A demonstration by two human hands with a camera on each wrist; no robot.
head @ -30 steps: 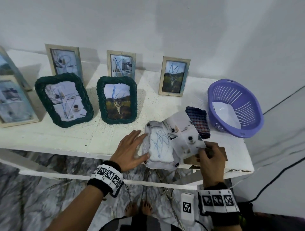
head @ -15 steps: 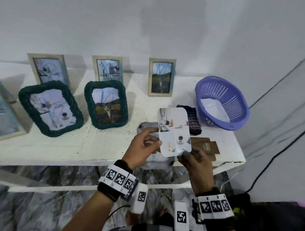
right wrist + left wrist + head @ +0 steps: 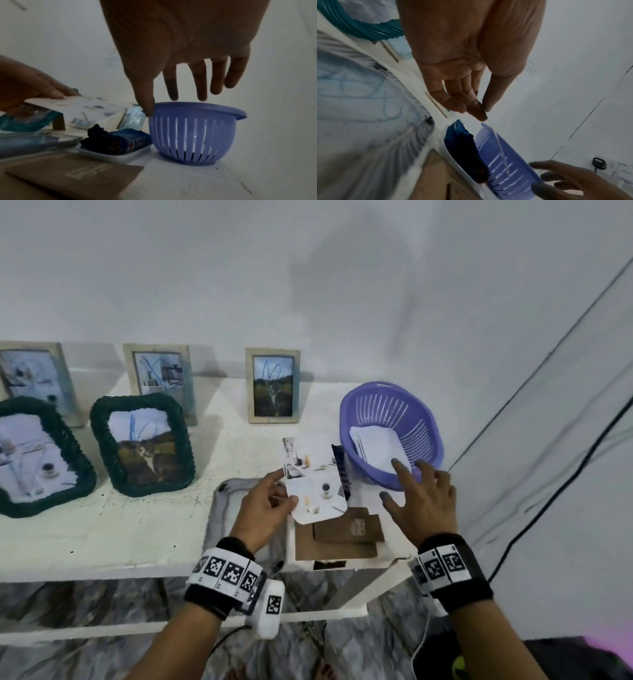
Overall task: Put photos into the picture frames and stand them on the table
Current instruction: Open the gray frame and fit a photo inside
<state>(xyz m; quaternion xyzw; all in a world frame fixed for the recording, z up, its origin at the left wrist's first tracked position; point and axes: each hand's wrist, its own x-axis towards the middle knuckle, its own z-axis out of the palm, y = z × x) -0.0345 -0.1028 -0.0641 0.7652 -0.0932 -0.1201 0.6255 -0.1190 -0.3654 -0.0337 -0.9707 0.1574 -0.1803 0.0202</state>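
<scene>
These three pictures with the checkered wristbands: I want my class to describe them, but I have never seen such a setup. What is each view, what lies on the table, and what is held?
No machine here: a person works with bare hands, wearing cameras. The wide picture comes from a head camera looking down; the other two come from cameras on each wrist, looking along the fingers.

On the white table stand three pale wooden frames and two green woven frames, all filled. A grey frame lies flat by brown cardboard backings and a dark checked cloth.

The left hand pinches a glossy photo of cups on a white tabletop. The right hand, fingers spread and holding nothing, reaches over the purple slotted plastic basket, which holds white sheets.
</scene>
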